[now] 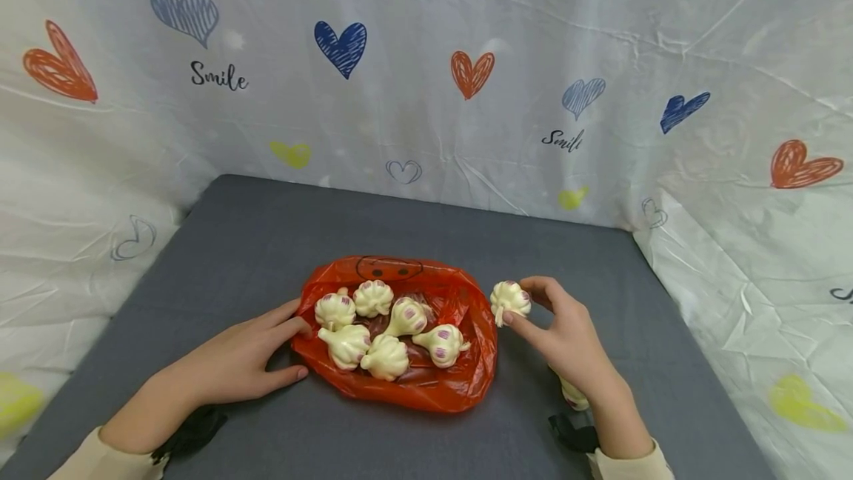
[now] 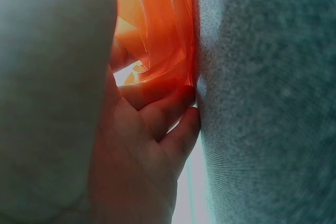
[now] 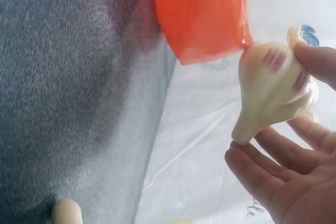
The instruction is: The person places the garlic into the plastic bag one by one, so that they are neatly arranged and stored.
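Note:
A red plastic bag [image 1: 426, 396] sits with its mouth spread wide, holding several white garlic bulbs [image 1: 386, 358] with purple marks. At the bag's left side, my left hand [image 1: 243, 361] touches the plastic with its fingers extended and the thumb apart. The left wrist view shows those fingers [image 2: 168, 114] against the bag, low beside the table. Just beyond the bag's right rim, my right hand [image 1: 566, 335] pinches one garlic bulb [image 3: 273, 87] between thumb and fingers, held above the table. Another garlic bulb [image 1: 574, 395] lies partly hidden behind the right wrist.
The grey cloth-covered table [image 1: 266, 228] carries the bag near its middle. A pale curtain [image 1: 413, 117] printed with hearts and "Smile" lettering stands behind the table and along both sides. Dark straps [image 1: 574, 434] circle the wrists.

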Demonstrator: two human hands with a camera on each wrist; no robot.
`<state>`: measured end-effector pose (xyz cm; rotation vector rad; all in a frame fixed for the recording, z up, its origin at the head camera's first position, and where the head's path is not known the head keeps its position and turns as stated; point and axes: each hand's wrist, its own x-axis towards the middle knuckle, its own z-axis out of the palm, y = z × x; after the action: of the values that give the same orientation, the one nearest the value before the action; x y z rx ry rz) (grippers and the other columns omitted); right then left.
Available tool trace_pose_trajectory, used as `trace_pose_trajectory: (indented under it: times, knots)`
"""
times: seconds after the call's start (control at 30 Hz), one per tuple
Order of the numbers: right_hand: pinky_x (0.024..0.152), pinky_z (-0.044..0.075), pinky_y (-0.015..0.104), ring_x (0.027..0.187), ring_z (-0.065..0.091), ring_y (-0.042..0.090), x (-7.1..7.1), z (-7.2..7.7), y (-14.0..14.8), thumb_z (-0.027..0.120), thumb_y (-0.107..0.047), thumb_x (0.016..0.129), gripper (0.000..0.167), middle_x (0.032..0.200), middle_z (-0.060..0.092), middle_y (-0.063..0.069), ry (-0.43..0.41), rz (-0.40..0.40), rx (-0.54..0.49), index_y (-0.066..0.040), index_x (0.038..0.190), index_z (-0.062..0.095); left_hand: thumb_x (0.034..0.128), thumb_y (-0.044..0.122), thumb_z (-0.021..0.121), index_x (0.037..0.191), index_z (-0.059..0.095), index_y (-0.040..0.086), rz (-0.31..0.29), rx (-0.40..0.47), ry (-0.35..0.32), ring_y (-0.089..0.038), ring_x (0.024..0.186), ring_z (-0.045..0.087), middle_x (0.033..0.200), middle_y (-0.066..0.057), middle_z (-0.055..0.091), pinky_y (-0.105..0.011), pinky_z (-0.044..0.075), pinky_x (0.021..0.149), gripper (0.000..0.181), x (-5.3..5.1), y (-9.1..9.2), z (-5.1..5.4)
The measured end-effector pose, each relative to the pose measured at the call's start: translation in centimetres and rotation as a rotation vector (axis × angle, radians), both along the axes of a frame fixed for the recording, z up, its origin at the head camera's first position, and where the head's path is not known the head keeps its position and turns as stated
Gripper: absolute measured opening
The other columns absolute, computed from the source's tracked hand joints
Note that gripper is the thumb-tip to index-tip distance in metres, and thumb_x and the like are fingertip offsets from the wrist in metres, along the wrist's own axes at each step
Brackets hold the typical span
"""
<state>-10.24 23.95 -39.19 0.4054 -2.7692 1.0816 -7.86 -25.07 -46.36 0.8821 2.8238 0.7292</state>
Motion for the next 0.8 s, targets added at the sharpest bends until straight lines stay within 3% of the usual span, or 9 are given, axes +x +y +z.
trace_pose_trajectory:
  times: [0.8]
  knots:
    - [0.111, 0.05, 0.062, 0.135, 0.063, 0.029, 0.3, 0.6, -2.7, 0.089, -0.039, 0.096, 0.054, 0.136, 0.069, -0.001, -0.017, 0.073, 0.025, -0.018, 0.138, 0.064, 0.1005, 0.063, 0.073, 0.13, 0.062, 0.04, 0.002, -0.007, -0.029, -0.031, 0.146, 0.056, 0.168, -0.008, 0.045, -0.056, 0.053, 0.109, 0.04, 0.0, 0.0, 0.2]
